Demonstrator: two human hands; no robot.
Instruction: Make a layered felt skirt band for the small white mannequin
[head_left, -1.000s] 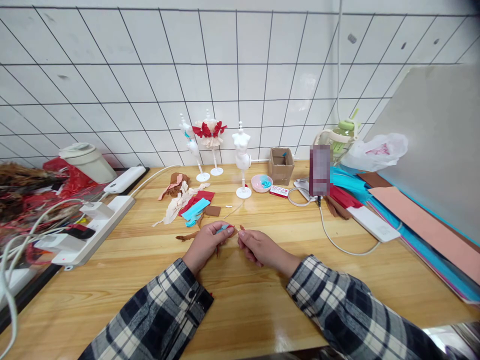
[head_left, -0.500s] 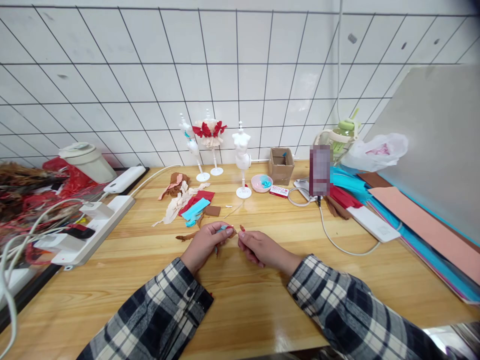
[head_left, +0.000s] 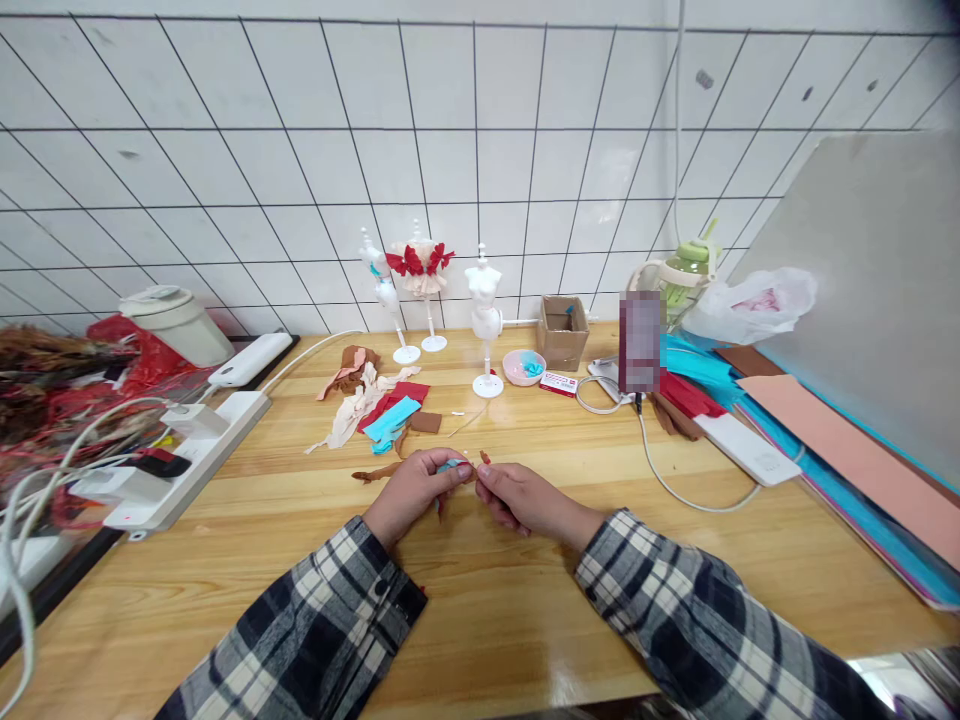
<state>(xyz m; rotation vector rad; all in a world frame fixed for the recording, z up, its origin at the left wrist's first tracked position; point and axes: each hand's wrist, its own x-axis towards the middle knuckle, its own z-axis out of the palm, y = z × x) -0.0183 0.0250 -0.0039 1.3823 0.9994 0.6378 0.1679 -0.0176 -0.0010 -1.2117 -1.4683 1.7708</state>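
Observation:
My left hand (head_left: 411,492) is closed around a small bundle of blue and brown fabric bits (head_left: 452,466), pinched between thumb and fingers just above the wooden table (head_left: 480,600). My right hand (head_left: 517,494) is pinched shut right beside it, fingertips almost touching the left hand, with a tiny brown-red scrap (head_left: 484,458) showing at its thumb. Both plaid sleeves rest near the table's front. A brown strip (head_left: 375,473) lies just left of my left hand.
A pile of fabric scraps (head_left: 375,400) lies behind my hands. Three small white mannequins (head_left: 484,320) stand near the tiled wall, with a pink dish (head_left: 523,367) and cardboard box (head_left: 563,331). Power strips (head_left: 187,450) sit left; coloured sheets (head_left: 847,450) and a cable (head_left: 675,480) right.
My left fingers have curled tighter over the blue and brown bits, and the two hands have drawn slightly closer together. Nothing else has moved.

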